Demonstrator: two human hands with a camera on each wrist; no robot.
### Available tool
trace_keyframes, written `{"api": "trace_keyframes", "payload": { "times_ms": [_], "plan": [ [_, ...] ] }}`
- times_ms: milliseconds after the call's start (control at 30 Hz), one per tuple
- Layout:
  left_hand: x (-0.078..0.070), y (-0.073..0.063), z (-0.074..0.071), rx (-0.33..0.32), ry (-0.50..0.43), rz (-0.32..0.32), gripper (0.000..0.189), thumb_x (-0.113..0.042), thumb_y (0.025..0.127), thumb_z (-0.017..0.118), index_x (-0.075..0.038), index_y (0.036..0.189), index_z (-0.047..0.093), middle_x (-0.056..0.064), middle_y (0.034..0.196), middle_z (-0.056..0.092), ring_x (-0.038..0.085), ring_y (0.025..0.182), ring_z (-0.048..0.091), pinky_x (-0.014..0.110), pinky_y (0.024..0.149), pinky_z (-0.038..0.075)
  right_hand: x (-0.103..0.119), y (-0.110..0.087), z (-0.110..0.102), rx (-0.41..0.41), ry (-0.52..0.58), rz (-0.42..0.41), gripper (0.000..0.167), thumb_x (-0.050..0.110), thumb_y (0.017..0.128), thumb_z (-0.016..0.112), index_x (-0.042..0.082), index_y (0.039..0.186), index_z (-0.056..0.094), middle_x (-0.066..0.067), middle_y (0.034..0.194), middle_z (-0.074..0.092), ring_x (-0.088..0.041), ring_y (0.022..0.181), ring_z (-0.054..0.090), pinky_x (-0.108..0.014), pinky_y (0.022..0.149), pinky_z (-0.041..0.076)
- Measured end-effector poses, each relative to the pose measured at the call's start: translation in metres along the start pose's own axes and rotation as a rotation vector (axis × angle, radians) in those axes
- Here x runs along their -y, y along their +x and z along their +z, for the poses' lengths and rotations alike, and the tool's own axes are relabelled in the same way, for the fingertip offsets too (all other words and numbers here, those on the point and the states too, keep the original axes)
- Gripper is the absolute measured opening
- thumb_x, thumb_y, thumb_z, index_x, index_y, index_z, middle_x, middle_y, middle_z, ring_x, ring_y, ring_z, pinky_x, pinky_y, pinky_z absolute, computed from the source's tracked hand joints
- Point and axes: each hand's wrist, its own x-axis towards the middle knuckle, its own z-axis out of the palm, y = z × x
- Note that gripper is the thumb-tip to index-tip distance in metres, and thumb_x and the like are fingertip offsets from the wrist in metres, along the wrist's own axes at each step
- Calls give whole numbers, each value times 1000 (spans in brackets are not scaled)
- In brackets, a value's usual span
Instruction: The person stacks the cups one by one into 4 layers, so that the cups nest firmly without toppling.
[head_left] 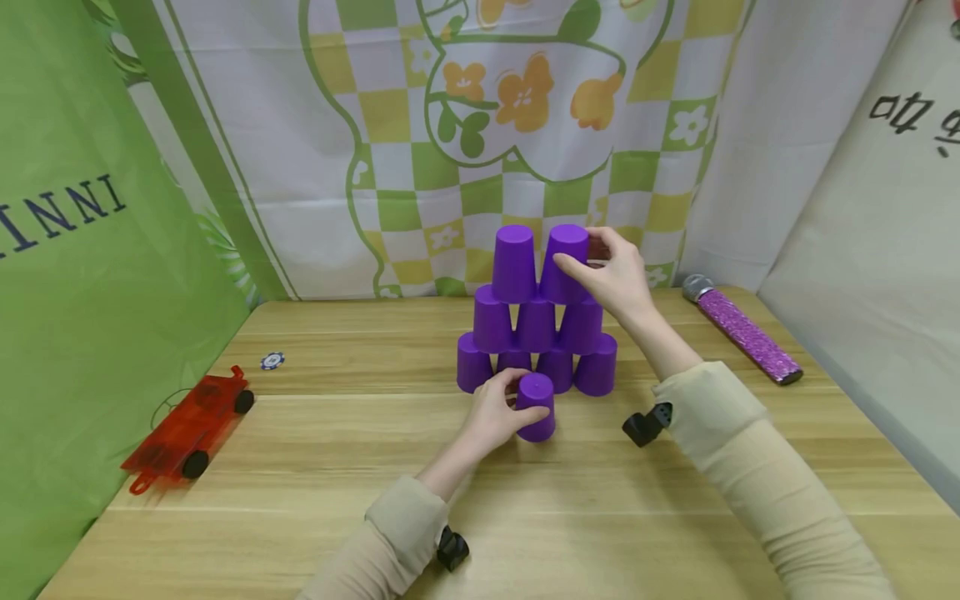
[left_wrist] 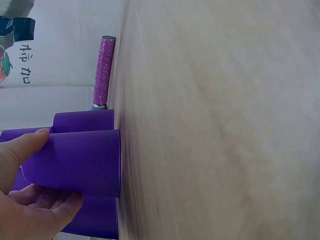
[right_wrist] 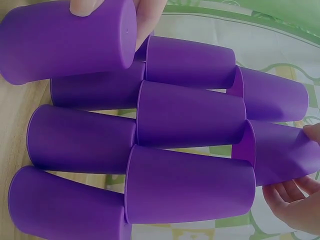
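Purple cups (head_left: 536, 325) stand upside down in a stepped stack: several in the bottom row, three in the middle, two on top. My right hand (head_left: 621, 275) grips the right-hand top cup (right_wrist: 282, 150), thumb on its near side and fingers round the far side. Beside it, the left-hand top cup (head_left: 514, 262) stands untouched. In front of the bottom row, my left hand (head_left: 491, 414) holds a separate purple cup (left_wrist: 75, 162), also upside down, between thumb and fingers. Whether its rim touches the table is unclear. It partly hides the bottom row.
On the wooden table (head_left: 315, 467), a red toy car (head_left: 191, 429) lies at the left edge with a poker chip (head_left: 273, 361) near it. A glittery pink microphone (head_left: 742, 329) lies at the right. Patterned cloth (head_left: 405, 125) hangs behind the stack.
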Motion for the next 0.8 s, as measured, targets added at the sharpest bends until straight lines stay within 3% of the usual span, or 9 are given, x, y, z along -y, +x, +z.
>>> {"api": "trace_keyframes", "payload": {
  "times_ms": [400,800],
  "plan": [
    [1,0,1,-17,-14,-34,52,-13,72,81,2,116,58,18,111,66,29,105,64,38,92,54,0,-1,0,2,4,16,55,25,83,71,-2,127,51,-20,116,62,-30,107,60,-39,98,51],
    [6,-3,-1,-39,-43,12,47,-13,71,81,1,110,60,17,106,67,28,101,65,34,88,56,-10,-5,-8,86,-21,46,73,31,81,73,1,138,38,-21,131,53,-35,120,50,-46,106,42]
  ]
}}
